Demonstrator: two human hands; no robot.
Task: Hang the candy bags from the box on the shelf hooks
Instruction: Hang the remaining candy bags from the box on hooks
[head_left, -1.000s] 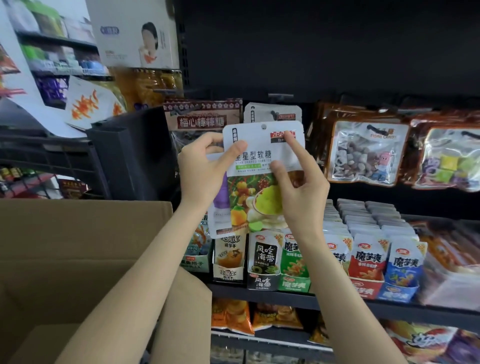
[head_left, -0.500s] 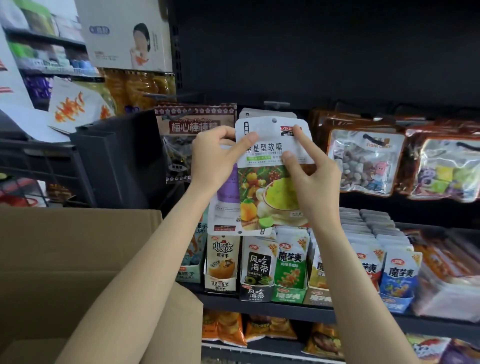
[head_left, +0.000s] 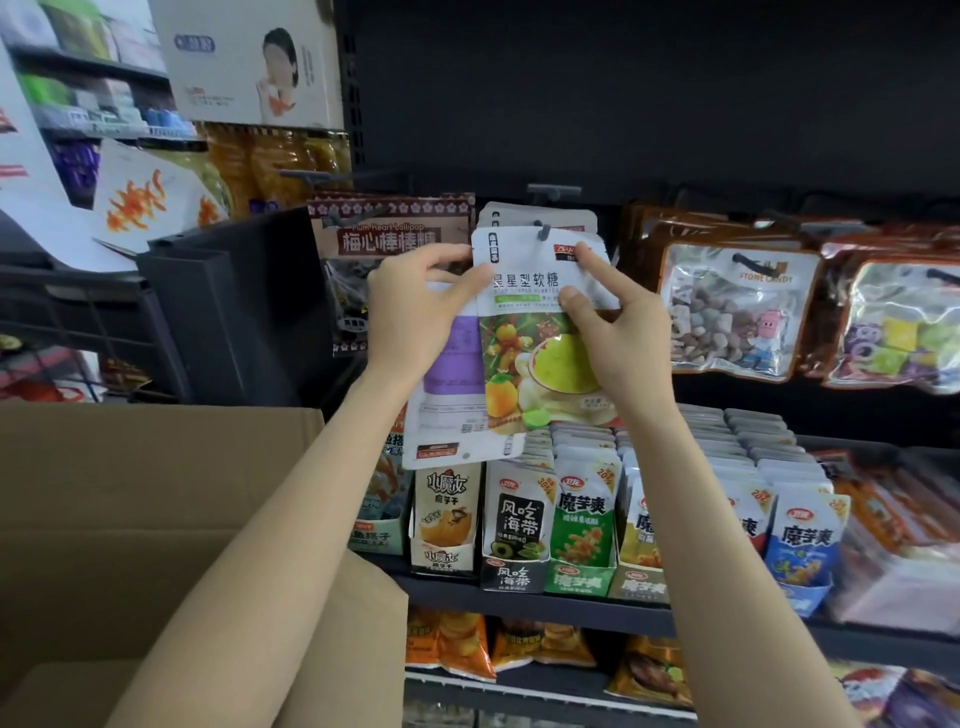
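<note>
Candy bag (head_left: 535, 332) hangs upright, long axis vertical, top hole at the hook (head_left: 544, 232); left hand (head_left: 415, 306) pinches its left edge, right hand (head_left: 615, 322) pinches the right, above the box (head_left: 156, 493).

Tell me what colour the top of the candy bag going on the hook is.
White, with dark lettering, above a fruit picture on the candy bag; head view shows it.

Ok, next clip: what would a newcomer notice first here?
At centre, the left hand and right hand pinch a white fruit-printed candy bag up at a grey shelf hook. A brown cardboard box fills the lower left; clear brown-edged candy pouches hang to the right.
</note>
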